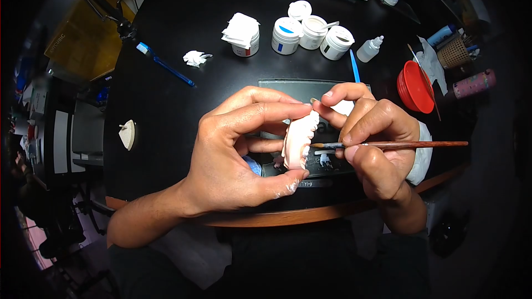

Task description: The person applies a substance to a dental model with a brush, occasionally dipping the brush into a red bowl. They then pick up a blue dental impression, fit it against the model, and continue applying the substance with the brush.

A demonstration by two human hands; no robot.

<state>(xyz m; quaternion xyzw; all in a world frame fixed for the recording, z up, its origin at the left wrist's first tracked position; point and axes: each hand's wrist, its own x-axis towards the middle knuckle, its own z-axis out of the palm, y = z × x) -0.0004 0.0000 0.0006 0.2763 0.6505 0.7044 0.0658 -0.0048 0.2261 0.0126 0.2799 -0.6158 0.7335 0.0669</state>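
Note:
My left hand (pixel 221 155) grips a pale dental model (pixel 296 141) between thumb and fingers, its row of teeth turned to the right. White residue marks the thumb. A fine paintbrush (pixel 424 144) with a brown wooden handle lies nearly level in my right hand (pixel 382 127), pinched near its metal collar. The bristle tip is right at the teeth. My right index finger reaches up close to the model's upper end. Beneath both hands lies a dark glass slab (pixel 271 84) bearing small smears of white and pinkish material.
Behind the slab stand several white jars (pixel 286 39), a dropper bottle (pixel 370 49) and a blue stick (pixel 354 66). A red rubber bowl (pixel 414 87) sits at the right. At the left are a blue toothbrush (pixel 166 65), crumpled tissue (pixel 197 58) and a pale plaster piece (pixel 128 135).

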